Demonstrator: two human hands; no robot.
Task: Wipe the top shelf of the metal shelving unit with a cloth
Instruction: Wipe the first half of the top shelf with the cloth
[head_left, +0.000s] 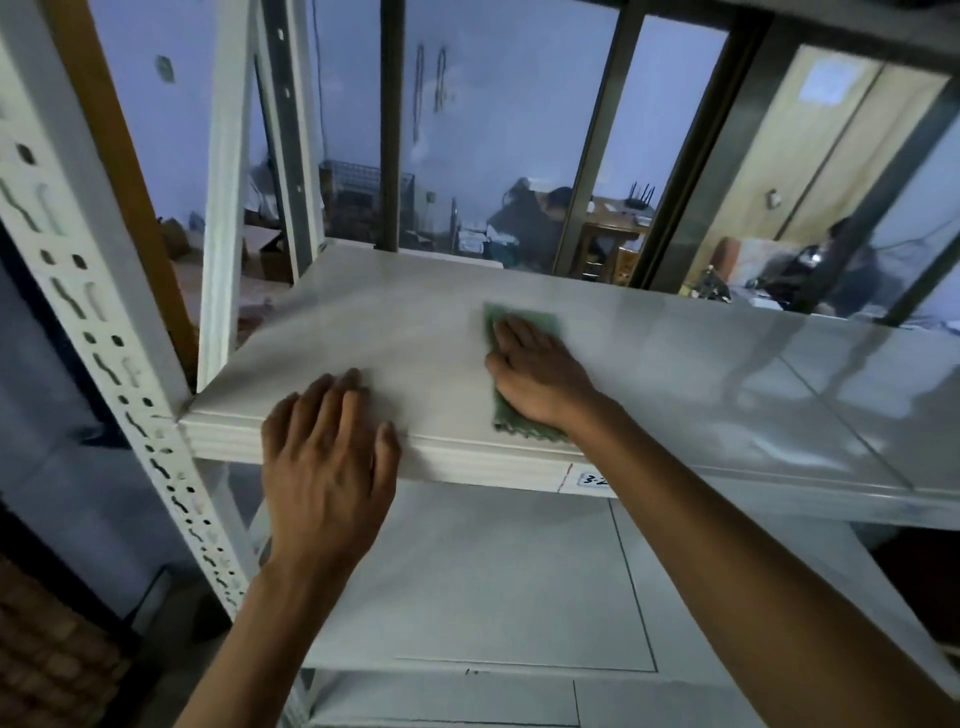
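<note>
A person is pressing a green cloth (524, 358) flat on a white metal shelf (675, 374).

The right hand (537, 374) is lying palm down on the cloth with its fingers straight, pinning it near the middle of the shelf, close to the near edge. The left hand (324, 457) is resting open over the shelf's near edge, left of the cloth, fingers extended and gripping nothing. A perforated white upright (104, 338) is standing at the shelf's near left corner.

A small white label (592, 478) stuck on the front edge of the white metal shelf (363, 332) reads "3-2"; the right forearm (727, 519) hides whatever follows. Just left of the label runs a thin red line (565, 477).
</note>
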